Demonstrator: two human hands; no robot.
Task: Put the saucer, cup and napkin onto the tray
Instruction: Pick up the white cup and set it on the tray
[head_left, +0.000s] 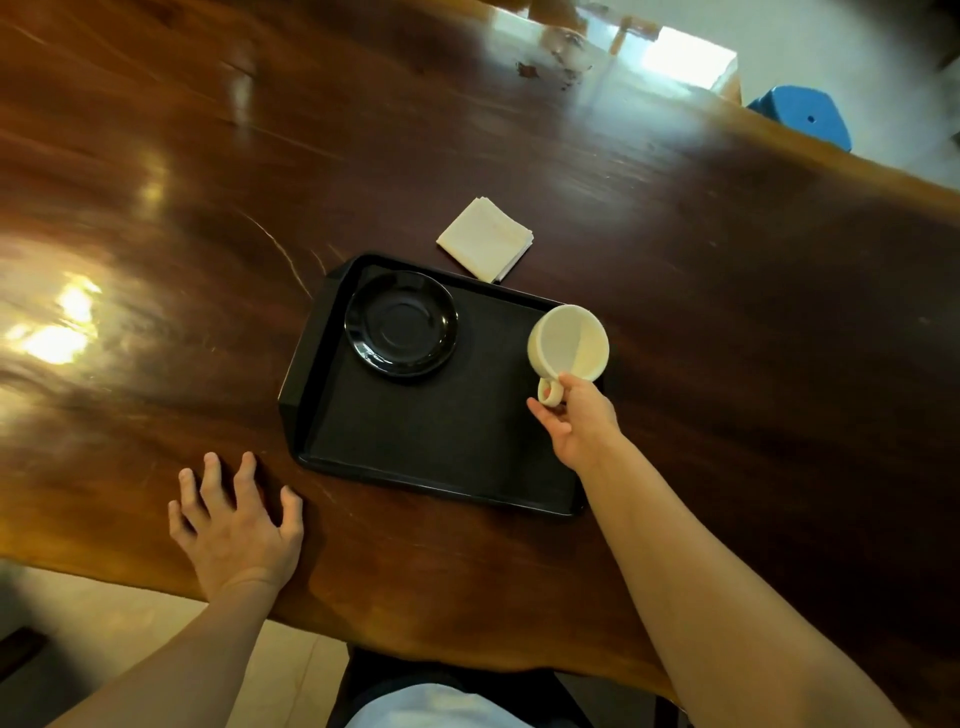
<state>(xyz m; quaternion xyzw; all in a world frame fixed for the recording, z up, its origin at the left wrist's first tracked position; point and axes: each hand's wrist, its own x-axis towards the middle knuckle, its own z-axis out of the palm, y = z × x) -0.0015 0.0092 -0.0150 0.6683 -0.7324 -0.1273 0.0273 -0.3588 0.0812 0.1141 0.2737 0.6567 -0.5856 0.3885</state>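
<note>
A black rectangular tray (426, 441) lies on the dark wooden table in front of me. A glossy black saucer (401, 323) rests in the tray's far left corner. My right hand (576, 418) holds a cream cup (569, 343) by its handle, tilted with the mouth facing me, above the tray's right edge. A folded white napkin (485, 239) lies on the table just beyond the tray's far edge. My left hand (236, 522) rests flat on the table with fingers spread, left of the tray's near corner.
The wide polished wooden table (727, 291) stretches far to the left and back. A blue stool (805, 117) stands beyond the table's far right edge. The table's near edge runs just below my left hand.
</note>
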